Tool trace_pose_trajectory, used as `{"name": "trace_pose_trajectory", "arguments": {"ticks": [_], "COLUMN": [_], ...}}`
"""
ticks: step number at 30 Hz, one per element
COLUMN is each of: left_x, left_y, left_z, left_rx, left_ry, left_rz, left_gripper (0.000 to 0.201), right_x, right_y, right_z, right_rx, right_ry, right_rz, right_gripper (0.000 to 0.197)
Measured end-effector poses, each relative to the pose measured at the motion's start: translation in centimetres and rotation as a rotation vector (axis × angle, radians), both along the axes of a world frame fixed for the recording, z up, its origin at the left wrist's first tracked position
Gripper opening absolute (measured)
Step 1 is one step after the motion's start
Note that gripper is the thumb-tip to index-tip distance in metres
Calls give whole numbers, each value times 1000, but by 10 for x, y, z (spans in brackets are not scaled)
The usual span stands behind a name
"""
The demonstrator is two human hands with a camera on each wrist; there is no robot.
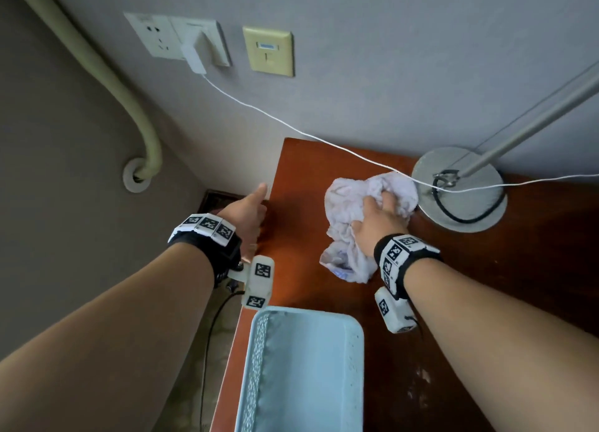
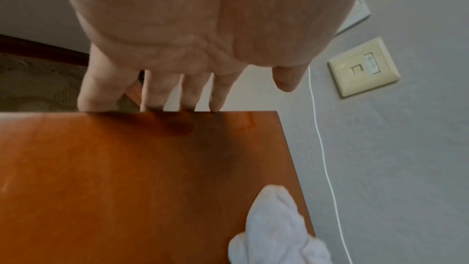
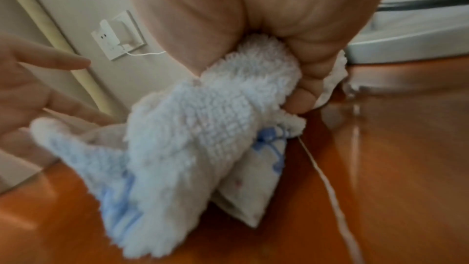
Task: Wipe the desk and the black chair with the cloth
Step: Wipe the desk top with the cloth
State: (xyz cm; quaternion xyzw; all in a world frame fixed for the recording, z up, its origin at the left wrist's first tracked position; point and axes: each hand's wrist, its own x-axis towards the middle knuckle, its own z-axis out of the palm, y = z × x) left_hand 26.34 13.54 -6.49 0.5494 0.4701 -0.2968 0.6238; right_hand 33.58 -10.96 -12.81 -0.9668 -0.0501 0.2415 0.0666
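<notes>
**Desk editor:** Now, what does the caption say about risk?

**Photographer:** Right hand (image 1: 377, 216) bunched around a crumpled white terry cloth with blue print (image 1: 363, 217), pressing it onto the far left corner of the reddish-brown wooden table (image 1: 486, 285). Its grip is closed on the fabric, fingers buried in the folds. Left hand (image 1: 249, 213) is at the table's left edge, fingers straight and hanging past the rim, thumb up, grip slack and holding nothing.

**Desk editor:** And the trouble?

**Photographer:** A thin white charging cable (image 1: 291, 127) runs from the white wall adapter (image 1: 194, 54) down across the table, passing right over the cloth's far edge. A wide sweep could, I'd judge, snag it and tug the adapter. The cloth also sits just beside the round grey metal lamp base (image 1: 479, 211); a push that way might shove it or catch its black cord (image 1: 466, 216).

**Desk editor:** Anything else crowding the frame?

**Photographer:** A pale blue plastic basket (image 1: 308, 373) on the near left part of the table, blocking wiping there unless moved. Pale smudges show near the right forearm. The black chair isn't in view.
</notes>
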Motion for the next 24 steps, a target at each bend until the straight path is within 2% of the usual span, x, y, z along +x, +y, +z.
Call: {"name": "trace_pose_trajectory", "arguments": {"ticks": [5, 8, 12, 15, 19, 24], "left_x": [-7, -15, -25, -32, -39, -55], "left_y": [24, 34, 48, 51, 41, 26], "left_z": [-15, -21, -24, -20, -6, 9], "left_rx": [-55, -98, -86, -72, -45, -47], "left_ry": [-14, -17, 5, 5, 13, 7], "left_rz": [99, 123, 122, 133, 86, -67], "left_gripper": [80, 78, 67, 60, 56, 54], "right_x": [72, 97, 89, 63, 56, 62], "right_y": [78, 134, 181, 190, 163, 98], "right_z": [-7, -6, -6, -5, -2, -10], "right_rx": [-11, 7, 85, 121, 167, 183], "right_ry": [-8, 6, 23, 62, 22, -3], "right_rz": [185, 325, 554, 694, 665, 396], "right_gripper": [49, 49, 48, 50, 48, 58]}}
